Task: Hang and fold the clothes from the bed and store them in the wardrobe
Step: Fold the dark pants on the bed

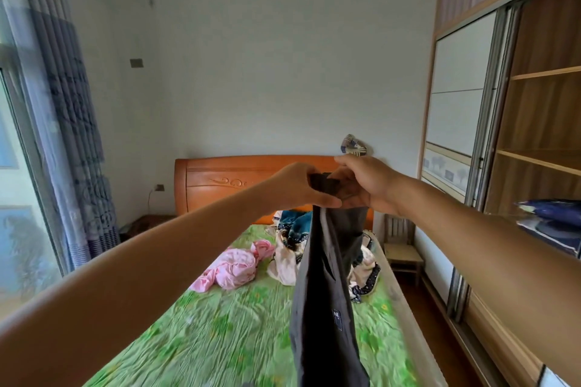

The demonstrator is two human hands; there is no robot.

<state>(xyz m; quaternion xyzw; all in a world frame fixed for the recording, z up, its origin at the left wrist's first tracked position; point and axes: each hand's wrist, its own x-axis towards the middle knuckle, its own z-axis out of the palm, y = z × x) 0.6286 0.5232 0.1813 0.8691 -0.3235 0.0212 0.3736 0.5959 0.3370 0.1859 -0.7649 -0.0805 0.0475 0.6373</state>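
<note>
Left grip [298, 187] and right grip [367, 184] both pinch the top of a long dark grey fabric garment [323, 308], which hangs over the green-sheeted bed [220, 324].

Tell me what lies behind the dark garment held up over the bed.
Behind the dark garment, a pile of patterned clothes shows on both sides, on the green bedsheet. Its middle is covered.

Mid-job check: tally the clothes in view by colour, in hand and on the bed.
Dark grey garment, gripped by left hand and right hand: 1
Pink garment on the bed: 1
Patterned teal-and-cream heap, pieces not separable: 1
Total: 3
</note>
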